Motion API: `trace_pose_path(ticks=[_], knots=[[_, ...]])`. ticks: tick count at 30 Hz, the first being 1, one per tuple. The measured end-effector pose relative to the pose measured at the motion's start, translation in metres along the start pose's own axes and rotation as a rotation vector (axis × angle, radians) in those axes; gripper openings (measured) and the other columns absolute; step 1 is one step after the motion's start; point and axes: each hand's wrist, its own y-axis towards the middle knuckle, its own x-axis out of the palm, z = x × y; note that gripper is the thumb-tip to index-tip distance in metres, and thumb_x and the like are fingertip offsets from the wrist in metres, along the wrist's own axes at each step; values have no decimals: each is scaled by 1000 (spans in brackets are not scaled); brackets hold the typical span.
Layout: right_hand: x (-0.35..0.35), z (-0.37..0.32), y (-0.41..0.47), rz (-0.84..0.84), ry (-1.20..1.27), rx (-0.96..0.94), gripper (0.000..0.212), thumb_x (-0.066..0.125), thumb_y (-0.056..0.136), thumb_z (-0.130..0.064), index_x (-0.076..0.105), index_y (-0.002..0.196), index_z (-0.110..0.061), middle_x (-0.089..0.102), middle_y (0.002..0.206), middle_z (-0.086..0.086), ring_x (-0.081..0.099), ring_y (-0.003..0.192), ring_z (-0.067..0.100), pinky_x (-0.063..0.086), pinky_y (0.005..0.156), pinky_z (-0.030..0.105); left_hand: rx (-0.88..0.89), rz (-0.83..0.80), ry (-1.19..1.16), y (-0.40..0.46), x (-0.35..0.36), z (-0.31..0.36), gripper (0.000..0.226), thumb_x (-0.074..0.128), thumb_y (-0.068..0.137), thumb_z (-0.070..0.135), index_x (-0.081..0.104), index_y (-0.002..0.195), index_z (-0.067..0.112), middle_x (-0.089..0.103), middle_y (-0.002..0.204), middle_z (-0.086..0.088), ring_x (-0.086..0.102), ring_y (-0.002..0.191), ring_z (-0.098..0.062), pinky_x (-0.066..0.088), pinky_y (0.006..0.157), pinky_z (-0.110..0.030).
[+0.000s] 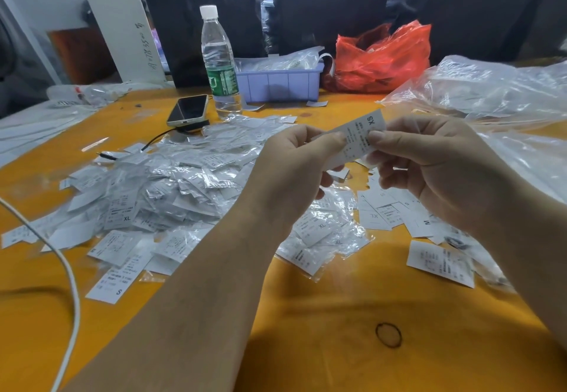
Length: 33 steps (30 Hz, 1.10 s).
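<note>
- The orange worktop (322, 315) has its widest bare stretch along the near edge, well in front of the water bottle (219, 63). A black rubber band (388, 335) lies on that stretch.
- A heap of bagged size labels (171, 183) spreads from just in front of the water bottle towards the forearms and fills the middle ground.
- A white cable (69, 269) curves across the near left corner, well in front and left of the water bottle.
- A phone (187, 109) lies just left of the water bottle.
- A lilac plastic bin (279, 83) stands just right of the water bottle, and a red plastic bag (383, 57) sits further right along the far edge.
- Clear plastic bags (491, 90) crowd the side well right of the water bottle.
- Loose flat labels (440, 261) lie in front and right of the water bottle, beneath the right wrist.
- The XS label (357, 138) is held in the air between both hands, in front and right of the water bottle, with its XS end tilted up and away.
- The left hand (294, 170) pinches the label's lower left part, thumb on the printed face.
- The right hand (435, 170) pinches the label's right edge just below the XS print, with the other fingers curled underneath.
- The two thumbs are near each other, with a strip of print between them.
</note>
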Motion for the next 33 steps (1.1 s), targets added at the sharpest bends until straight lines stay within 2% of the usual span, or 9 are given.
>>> trace_pose_path(ticks=[5,7,9,11,19,23,26,30,33], knots=[[-2,-1,2,58,19,1,12,69,73,-22,75,64,-17,67,65,5,56,53,11,50,50,23,17,94,-37,1,-2,1,12,56,93,14,65,87,10,63,60,9,53,56,-8,46,51,-20],[-1,0,0,41,9,-1,11,69,73,-23,75,73,-14,67,67,5,57,54,12,50,51,23,38,97,-28,0,-1,1,12,58,93,14,65,85,11,63,61,10,54,55,-8,47,51,-20],[2,2,0,40,-14,-8,19,69,73,-23,73,86,-9,67,67,5,57,55,11,50,51,23,60,92,-23,0,1,0,12,59,93,15,65,83,13,64,62,9,55,55,-8,47,51,-21],[3,4,-1,55,-30,-12,25,69,72,-24,71,90,-7,68,67,5,58,55,11,50,52,23,78,83,-20,0,3,-1,12,60,94,15,65,83,14,65,63,8,55,55,-8,48,51,-22],[9,7,-4,15,-5,-2,14,71,67,-25,75,70,-12,67,66,5,59,55,13,51,51,24,133,38,8,-2,6,-4,11,63,94,18,67,85,14,66,68,7,56,58,-7,54,56,-26],[10,7,-5,-10,4,7,19,70,69,-25,74,81,-10,68,69,6,59,57,13,52,52,24,138,52,18,-1,5,-5,12,63,94,19,67,83,17,66,67,8,56,58,-6,53,56,-23],[10,5,-4,22,42,2,24,68,71,-26,70,89,-10,67,64,-1,58,56,13,52,52,24,130,70,0,0,4,-5,13,63,94,17,67,81,17,65,65,9,55,56,-6,52,54,-22],[6,3,-2,89,79,-3,12,69,76,-20,70,85,-11,67,65,-1,56,55,12,52,54,25,102,77,-11,1,4,-5,11,64,93,18,68,83,19,66,64,10,56,57,-6,52,53,-22],[8,5,-3,75,65,23,22,70,69,-23,68,85,-8,67,65,-1,57,55,12,52,52,24,90,69,-17,1,5,-4,9,65,93,22,68,86,18,64,66,10,56,57,-7,51,52,-22]])
